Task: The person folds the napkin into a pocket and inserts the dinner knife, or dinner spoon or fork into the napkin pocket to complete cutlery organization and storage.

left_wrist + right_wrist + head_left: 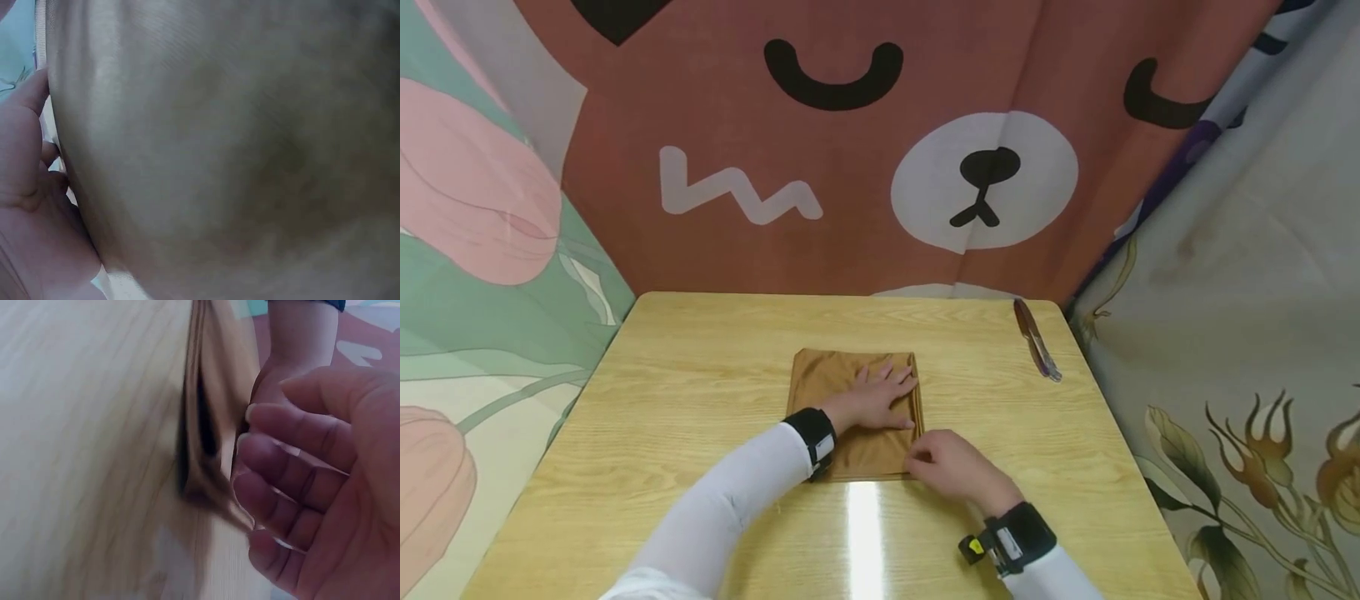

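Hand, right (957, 468): fingers bent at near-right corner of cloth (867, 454); pinching or not, can't tell.
Cloth: brown, soft sheen, folded near-square, lightly wrinkled, layered right edge; on table (700, 383).
Hand, left (880, 402): spread flat on top, gripping nothing.

The left forearm (745, 479) is extended forward and across to the right; its left hand (876, 398) is turned palm down, with the fingers spread. The right hand (951, 467) is held just beside it, nearer the body, its fingers loosely bent. Both wrists are wrapped in black bands (1021, 537), and white sleeves (700, 517) are worn.
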A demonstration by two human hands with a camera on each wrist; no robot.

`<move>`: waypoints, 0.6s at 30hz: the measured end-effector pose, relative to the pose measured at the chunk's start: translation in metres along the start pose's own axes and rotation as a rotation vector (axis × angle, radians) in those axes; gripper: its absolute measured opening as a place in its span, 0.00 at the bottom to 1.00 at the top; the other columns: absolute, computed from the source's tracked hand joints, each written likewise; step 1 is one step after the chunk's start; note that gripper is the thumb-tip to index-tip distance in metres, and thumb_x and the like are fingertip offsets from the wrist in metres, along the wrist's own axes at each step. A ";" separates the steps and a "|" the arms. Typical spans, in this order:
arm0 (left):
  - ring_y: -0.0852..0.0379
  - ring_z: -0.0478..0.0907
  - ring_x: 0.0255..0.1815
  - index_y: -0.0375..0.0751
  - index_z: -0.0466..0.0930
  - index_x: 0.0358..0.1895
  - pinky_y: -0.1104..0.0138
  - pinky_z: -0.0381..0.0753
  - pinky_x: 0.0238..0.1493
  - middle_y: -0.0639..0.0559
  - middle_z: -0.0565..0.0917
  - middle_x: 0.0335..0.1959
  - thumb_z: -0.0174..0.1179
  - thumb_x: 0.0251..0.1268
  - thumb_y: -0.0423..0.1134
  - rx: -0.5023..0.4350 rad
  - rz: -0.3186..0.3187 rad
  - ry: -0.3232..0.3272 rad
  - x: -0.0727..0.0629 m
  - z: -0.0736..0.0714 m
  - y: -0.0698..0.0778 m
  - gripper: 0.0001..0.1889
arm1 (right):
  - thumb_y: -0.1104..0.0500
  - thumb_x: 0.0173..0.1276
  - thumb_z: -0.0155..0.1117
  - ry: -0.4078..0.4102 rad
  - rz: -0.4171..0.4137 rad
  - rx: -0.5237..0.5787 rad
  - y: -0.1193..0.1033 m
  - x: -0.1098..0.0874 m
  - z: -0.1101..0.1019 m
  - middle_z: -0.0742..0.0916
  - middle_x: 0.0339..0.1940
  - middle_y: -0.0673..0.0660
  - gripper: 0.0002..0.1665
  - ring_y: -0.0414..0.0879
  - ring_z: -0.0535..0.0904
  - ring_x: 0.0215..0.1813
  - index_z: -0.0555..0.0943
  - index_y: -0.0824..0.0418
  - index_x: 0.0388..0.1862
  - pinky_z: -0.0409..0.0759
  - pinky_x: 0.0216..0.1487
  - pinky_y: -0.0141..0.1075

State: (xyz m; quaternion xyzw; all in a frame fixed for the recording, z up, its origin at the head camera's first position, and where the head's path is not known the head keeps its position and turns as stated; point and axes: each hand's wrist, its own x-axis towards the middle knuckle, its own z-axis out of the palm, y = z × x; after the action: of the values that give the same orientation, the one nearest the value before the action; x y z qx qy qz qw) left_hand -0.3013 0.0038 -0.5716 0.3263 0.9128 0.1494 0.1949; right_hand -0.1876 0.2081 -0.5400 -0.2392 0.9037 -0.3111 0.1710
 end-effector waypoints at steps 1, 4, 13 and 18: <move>0.40 0.33 0.88 0.58 0.47 0.85 0.31 0.31 0.79 0.54 0.42 0.87 0.55 0.68 0.72 0.009 0.006 0.005 0.000 0.000 0.000 0.48 | 0.51 0.74 0.64 0.002 -0.019 0.012 -0.002 0.004 0.000 0.85 0.26 0.41 0.10 0.35 0.77 0.28 0.89 0.51 0.35 0.77 0.32 0.32; 0.40 0.31 0.88 0.57 0.45 0.85 0.32 0.31 0.80 0.54 0.40 0.88 0.54 0.70 0.70 0.020 0.016 0.003 0.000 0.002 0.001 0.47 | 0.53 0.73 0.64 -0.025 -0.054 0.036 -0.004 0.017 0.003 0.82 0.21 0.40 0.11 0.35 0.74 0.24 0.87 0.52 0.30 0.75 0.28 0.30; 0.38 0.34 0.87 0.56 0.46 0.85 0.32 0.35 0.80 0.51 0.42 0.88 0.51 0.72 0.71 0.072 0.038 0.021 -0.001 0.004 0.003 0.46 | 0.57 0.70 0.65 -0.115 -0.036 0.043 0.000 0.030 0.013 0.77 0.16 0.40 0.16 0.34 0.71 0.21 0.82 0.49 0.20 0.71 0.27 0.29; 0.37 0.33 0.87 0.56 0.47 0.85 0.34 0.35 0.81 0.48 0.42 0.87 0.53 0.71 0.70 0.020 0.029 0.031 -0.007 0.002 -0.011 0.46 | 0.56 0.69 0.64 -0.118 -0.008 0.046 -0.002 0.033 0.014 0.77 0.17 0.40 0.15 0.34 0.72 0.22 0.83 0.50 0.21 0.71 0.28 0.29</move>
State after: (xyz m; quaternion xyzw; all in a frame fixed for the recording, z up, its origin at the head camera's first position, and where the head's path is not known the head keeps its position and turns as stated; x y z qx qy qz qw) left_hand -0.3011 -0.0092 -0.5764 0.3390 0.9123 0.1484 0.1753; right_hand -0.2076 0.1816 -0.5545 -0.2566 0.8837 -0.3179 0.2284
